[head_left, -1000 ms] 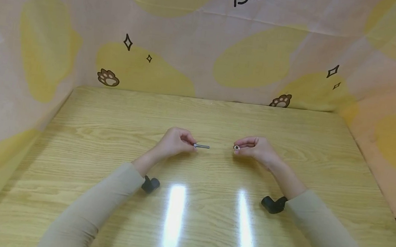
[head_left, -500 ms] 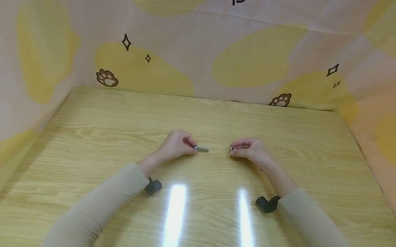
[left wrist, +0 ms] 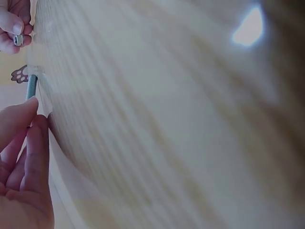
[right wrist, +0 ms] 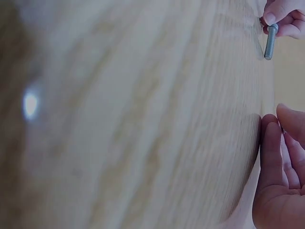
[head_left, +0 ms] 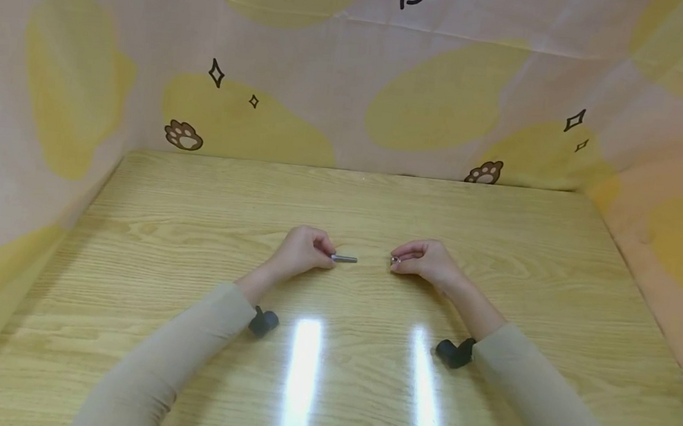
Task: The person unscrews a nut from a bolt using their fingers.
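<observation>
My left hand point(head_left: 305, 249) pinches a silvery bolt point(head_left: 345, 259) by its head end, between thumb and fingertips. The threaded shank point(right wrist: 269, 45) points toward the right hand; the bolt's head is mostly hidden by the fingers. Across a short gap, my right hand point(head_left: 427, 261) holds a small metal nut point(head_left: 395, 260) at its fingertips. In the left wrist view the nut point(left wrist: 18, 40) shows its hole. Bolt and nut are apart, roughly level with each other, above the wooden table.
The wooden tabletop point(head_left: 343, 199) lies under both hands, with two bright light reflections near the front. Patterned cloth point(head_left: 307, 63) hangs at the back and sides. A black wrist camera point(head_left: 454, 352) sits by the right sleeve, another camera point(head_left: 264, 323) by the left.
My right hand has moved left and slightly nearer with the nut, narrowing the gap to the bolt. The nut has turned in view. My left hand has shifted only slightly nearer.
</observation>
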Motion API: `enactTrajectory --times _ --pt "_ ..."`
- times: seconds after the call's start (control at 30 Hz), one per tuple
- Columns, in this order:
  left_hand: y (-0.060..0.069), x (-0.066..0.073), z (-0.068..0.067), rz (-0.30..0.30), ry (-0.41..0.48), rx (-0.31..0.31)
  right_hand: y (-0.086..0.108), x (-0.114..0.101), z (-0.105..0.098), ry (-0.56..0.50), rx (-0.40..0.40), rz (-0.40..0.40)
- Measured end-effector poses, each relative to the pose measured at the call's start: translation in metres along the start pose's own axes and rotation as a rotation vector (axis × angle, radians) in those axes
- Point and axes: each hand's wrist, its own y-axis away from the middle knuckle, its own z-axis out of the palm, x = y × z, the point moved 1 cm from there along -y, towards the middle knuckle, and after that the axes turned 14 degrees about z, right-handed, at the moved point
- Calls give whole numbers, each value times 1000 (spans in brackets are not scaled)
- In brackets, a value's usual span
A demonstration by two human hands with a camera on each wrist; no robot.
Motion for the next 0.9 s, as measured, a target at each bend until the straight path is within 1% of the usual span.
enactTrajectory --times 0.3,0.53,0.73,0.9 --pt "0 1 1 -5 -23 -2 0 -1 3 39 29 16" --pt "-1 1 2 11 -50 -1 -1 -6 6 144 67 15" --pt "-1 2 2 11 -43 11 -2 -11 10 221 88 0" --pt "-1 2 2 20 -32 13 -3 -12 10 259 97 17"
